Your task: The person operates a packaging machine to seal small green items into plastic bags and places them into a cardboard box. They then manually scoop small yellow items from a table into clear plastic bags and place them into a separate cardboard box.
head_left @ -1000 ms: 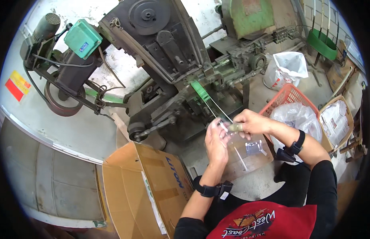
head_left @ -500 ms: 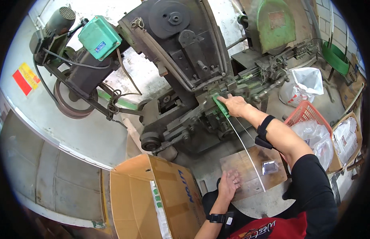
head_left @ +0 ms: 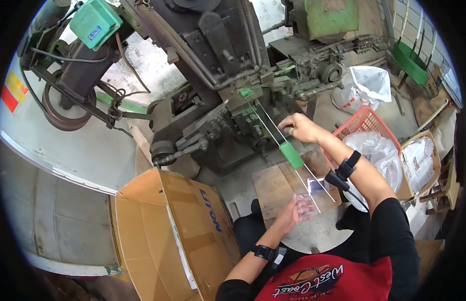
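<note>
The green block point(head_left: 292, 155) now sits midway along the rods point(head_left: 319, 183), apart from the machine point(head_left: 208, 65); the right hand point(head_left: 301, 128), released, hangs just beyond it; the left hand point(head_left: 289, 215) now grips clear plastic point(head_left: 308, 204). The block is thus unheld.

Bright light falls across a patchy white wall point(head_left: 153, 60), a grey floor point(head_left: 233, 189) and, at upper right, a pale brick wall point(head_left: 414, 16); grey panels point(head_left: 75, 215) in a pale frame point(head_left: 70, 268) stand lower left.

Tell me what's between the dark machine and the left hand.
In the head view, two thin white strands stretch from the machine toward the left hand, with a green block partway; a wooden board shows beneath.
</note>
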Available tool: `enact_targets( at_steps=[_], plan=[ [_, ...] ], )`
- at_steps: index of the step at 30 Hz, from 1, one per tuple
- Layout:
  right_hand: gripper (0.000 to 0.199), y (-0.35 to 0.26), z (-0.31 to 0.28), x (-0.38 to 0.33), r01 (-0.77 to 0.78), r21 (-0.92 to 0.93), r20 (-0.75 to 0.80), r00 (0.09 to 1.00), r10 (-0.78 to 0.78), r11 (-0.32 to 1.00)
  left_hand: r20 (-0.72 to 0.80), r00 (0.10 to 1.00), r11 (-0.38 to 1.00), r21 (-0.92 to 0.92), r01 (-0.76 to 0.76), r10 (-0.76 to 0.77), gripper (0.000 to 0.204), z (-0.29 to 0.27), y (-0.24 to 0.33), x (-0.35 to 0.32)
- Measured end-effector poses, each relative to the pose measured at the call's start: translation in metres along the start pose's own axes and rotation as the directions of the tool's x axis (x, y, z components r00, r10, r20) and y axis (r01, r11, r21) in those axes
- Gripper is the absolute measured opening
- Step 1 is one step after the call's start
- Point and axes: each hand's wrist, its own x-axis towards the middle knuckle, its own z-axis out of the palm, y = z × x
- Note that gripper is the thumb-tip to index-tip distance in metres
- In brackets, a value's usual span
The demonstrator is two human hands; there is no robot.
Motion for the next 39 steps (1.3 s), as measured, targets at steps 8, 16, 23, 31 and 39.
enact_targets(
  at_steps=[8,16,23,31,39],
  plan=[
    [0.025,-0.015,0.018,-0.065,0.009,0.103,-0.198,0.980,0.012,0.995,-0.161,0.970,0.980,-0.054,-0.191,0.180,0.067,0.060,-0.026,-0.020],
    [0.021,-0.014,0.026,-0.048,0.053,0.063,-0.056,0.997,-0.049,0.997,-0.289,0.922,0.956,-0.061,-0.285,0.257,0.067,0.095,-0.036,-0.019],
    [0.018,-0.043,0.003,-0.128,-0.024,0.144,0.076,0.997,0.013,0.989,-0.279,0.892,0.912,-0.105,-0.397,0.357,0.056,0.101,-0.025,-0.012],
    [0.030,-0.065,0.007,-0.182,0.060,-0.138,0.039,0.998,-0.055,0.989,-0.378,0.905,0.967,-0.084,-0.242,0.194,0.040,0.107,0.007,-0.013],
    [0.033,-0.072,0.004,-0.214,-0.036,-0.336,-0.198,0.980,-0.033,0.941,-0.396,0.906,0.985,0.134,-0.105,0.150,0.029,0.113,-0.005,-0.018]
  ],
)
